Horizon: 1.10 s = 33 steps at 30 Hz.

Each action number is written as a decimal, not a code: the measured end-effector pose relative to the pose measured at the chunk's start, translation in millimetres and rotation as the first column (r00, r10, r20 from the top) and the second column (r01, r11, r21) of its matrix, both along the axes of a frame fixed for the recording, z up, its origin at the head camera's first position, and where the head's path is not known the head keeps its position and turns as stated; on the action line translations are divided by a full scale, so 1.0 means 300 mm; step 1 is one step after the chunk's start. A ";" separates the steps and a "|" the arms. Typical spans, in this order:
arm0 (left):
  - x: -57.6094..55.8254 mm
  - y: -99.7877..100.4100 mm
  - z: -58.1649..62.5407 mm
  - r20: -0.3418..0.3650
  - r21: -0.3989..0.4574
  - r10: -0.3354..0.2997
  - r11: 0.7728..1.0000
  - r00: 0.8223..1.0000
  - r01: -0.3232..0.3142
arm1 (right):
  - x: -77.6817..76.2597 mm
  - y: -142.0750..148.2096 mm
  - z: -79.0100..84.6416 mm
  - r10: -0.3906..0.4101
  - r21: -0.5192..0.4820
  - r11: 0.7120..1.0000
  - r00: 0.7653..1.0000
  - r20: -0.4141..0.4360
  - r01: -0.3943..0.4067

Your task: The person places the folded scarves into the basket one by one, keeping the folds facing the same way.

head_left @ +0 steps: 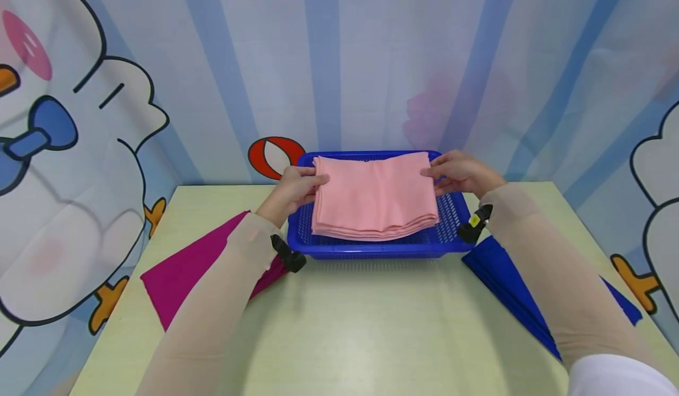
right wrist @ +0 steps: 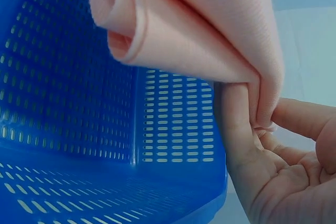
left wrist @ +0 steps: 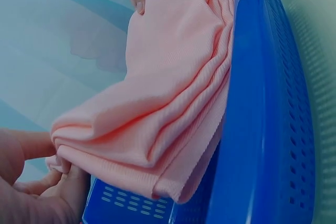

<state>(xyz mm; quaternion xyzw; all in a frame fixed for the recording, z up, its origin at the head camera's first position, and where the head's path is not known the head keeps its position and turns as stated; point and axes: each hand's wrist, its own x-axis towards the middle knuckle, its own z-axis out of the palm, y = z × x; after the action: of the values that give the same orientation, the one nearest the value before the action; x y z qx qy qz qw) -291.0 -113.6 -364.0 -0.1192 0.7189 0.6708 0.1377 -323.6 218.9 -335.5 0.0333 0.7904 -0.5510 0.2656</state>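
A folded pink cloth [head_left: 376,195], several layers thick, is held between both hands over a blue plastic basket [head_left: 382,251]. The left hand [head_left: 293,191] pinches its left edge, thumb on top and fingers beneath. On the opposite edge the right hand [head_left: 460,173] pinches the cloth in the same way. In the left wrist view the layers of the pink cloth [left wrist: 173,77] sag beside the basket wall [left wrist: 252,103]. Slotted basket walls [right wrist: 178,124] show below the cloth in the right wrist view, with the right hand's thumb and fingers [right wrist: 236,114] gripping a corner.
A magenta cloth [head_left: 196,266] lies on the table [head_left: 361,325] at the left, partly under the left forearm. At the right a folded blue cloth [head_left: 509,290] lies partly behind the right forearm. A printed curtain [head_left: 361,60] hangs behind the table.
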 end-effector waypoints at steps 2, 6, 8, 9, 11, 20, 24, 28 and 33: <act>-0.004 0.001 -0.005 0.000 0.004 0.002 1.000 1.000 -0.002 | -0.003 -0.001 -0.004 0.005 0.001 1.000 1.000 -0.004 -0.005; -0.010 0.001 -0.011 0.000 0.006 0.008 1.000 1.000 -0.008 | -0.010 -0.004 -0.016 0.013 0.003 1.000 1.000 -0.010 -0.013; -0.013 0.002 -0.013 0.002 0.008 0.011 1.000 1.000 -0.011 | -0.014 -0.007 -0.022 0.008 0.005 1.000 1.000 -0.009 -0.008; -0.014 0.003 -0.014 0.004 0.006 0.012 1.000 1.000 -0.012 | -0.015 -0.007 -0.026 0.010 0.004 1.000 1.000 -0.007 -0.010; -0.017 0.004 -0.016 0.006 0.005 0.016 1.000 1.000 -0.016 | -0.018 -0.009 -0.029 0.012 0.003 1.000 1.000 -0.006 -0.012; -0.027 0.011 -0.021 0.008 0.009 0.020 1.000 1.000 -0.020 | -0.022 -0.017 -0.036 0.008 0.022 1.000 1.000 -0.003 -0.008; -0.024 0.013 -0.022 0.007 0.001 0.012 1.000 1.000 -0.012 | -0.020 -0.016 -0.042 0.007 0.031 1.000 1.000 0.000 -0.007; -0.021 0.019 -0.021 0.005 -0.009 0.008 1.000 1.000 -0.008 | -0.015 -0.014 -0.046 0.010 0.033 0.999 1.000 0.005 -0.010; -0.019 0.029 -0.023 -0.001 -0.027 0.017 0.999 1.000 -0.017 | -0.018 -0.011 -0.053 0.017 0.029 0.999 1.000 0.000 -0.017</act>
<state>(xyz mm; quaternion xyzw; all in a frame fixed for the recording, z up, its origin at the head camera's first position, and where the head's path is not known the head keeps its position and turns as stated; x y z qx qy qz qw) -296.8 -105.0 -371.0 -0.1271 0.7269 0.6622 0.1301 -328.9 215.7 -351.4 0.0302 0.7987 -0.5371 0.2695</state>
